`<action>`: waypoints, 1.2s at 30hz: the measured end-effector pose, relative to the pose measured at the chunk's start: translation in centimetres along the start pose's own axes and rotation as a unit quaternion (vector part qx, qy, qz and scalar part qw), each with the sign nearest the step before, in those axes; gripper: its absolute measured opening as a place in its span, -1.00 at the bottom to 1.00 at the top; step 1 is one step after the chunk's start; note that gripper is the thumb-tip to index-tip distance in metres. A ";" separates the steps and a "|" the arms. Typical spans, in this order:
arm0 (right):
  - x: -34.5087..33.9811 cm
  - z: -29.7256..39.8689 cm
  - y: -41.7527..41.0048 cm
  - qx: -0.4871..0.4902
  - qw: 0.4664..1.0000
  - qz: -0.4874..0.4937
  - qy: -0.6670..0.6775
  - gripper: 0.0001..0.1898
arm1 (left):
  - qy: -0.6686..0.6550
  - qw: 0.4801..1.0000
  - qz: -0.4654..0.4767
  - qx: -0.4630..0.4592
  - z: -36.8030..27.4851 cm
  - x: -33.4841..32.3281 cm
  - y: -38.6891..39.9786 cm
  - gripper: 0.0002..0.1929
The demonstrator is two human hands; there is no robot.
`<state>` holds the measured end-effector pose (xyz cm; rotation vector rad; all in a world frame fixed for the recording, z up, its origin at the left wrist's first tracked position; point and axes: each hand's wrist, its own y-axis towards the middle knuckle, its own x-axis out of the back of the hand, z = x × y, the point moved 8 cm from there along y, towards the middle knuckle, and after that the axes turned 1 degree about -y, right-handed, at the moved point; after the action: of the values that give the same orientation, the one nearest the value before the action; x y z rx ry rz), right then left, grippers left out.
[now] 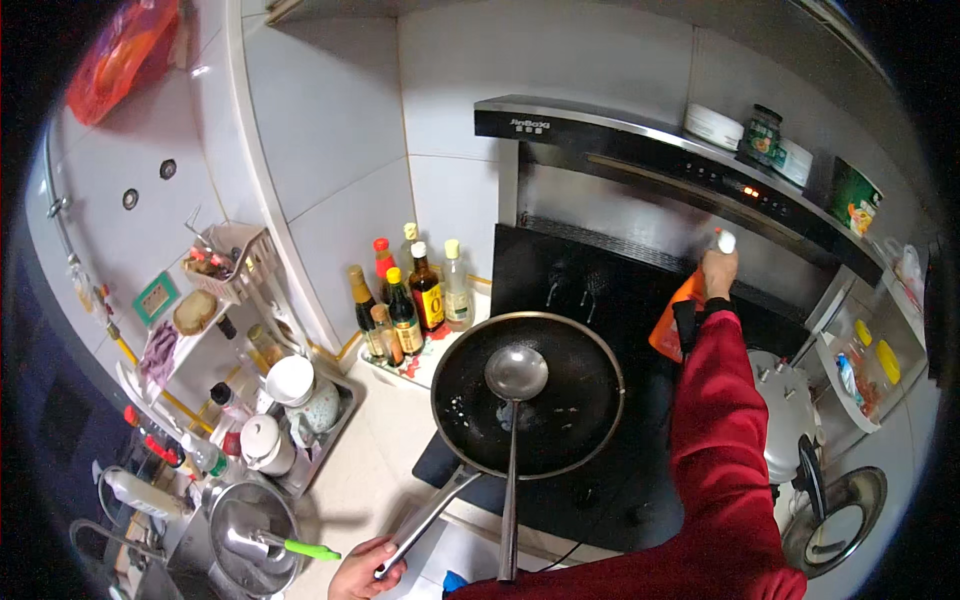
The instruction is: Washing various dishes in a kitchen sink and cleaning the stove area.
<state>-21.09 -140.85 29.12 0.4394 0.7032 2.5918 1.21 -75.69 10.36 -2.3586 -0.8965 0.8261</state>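
Observation:
My left hand [367, 568] is wrapped around the end of the metal handle [431, 510] of a dark wok [577, 375]. The wok rests on the left side of the black stove, with a few white bits on its inner surface. A steel ladle [516, 375] lies in it, bowl down in the middle, its long shaft reaching over the near rim. At the back of the stove, my right hand [720, 271] grips the upper part of an orange spray bottle [670, 319] with a white top. My forearm and wrist strap partly cover that bottle.
Several sauce bottles [406, 324] stand on a tray left of the wok. A pressure cooker [776, 405] sits at right, beside a lid [870, 502]. The range hood [637, 154] overhangs the stove. A steel bowl [247, 517] holding a green-handled utensil [311, 550] is at lower left.

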 end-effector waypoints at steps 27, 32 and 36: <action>-7.1 14.2 -13.3 0.195 0.959 0.192 -0.068 -0.65 | -0.032 0.998 -0.052 0.006 1.7 0.1 0.0 -0.87; -0.4 4.3 -5.5 0.033 0.999 0.026 -0.010 -0.65 | -0.005 0.996 -0.074 -0.053 1.0 -0.4 -0.2 -0.82; 6.8 -3.3 1.1 0.039 0.990 -0.073 0.111 -0.64 | -0.013 0.999 -0.044 -0.017 0.8 -1.0 -0.5 -0.82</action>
<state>-28.60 -139.85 28.30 0.1155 0.8799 2.5030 -0.12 -75.90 10.43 -2.3229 -1.0249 0.8154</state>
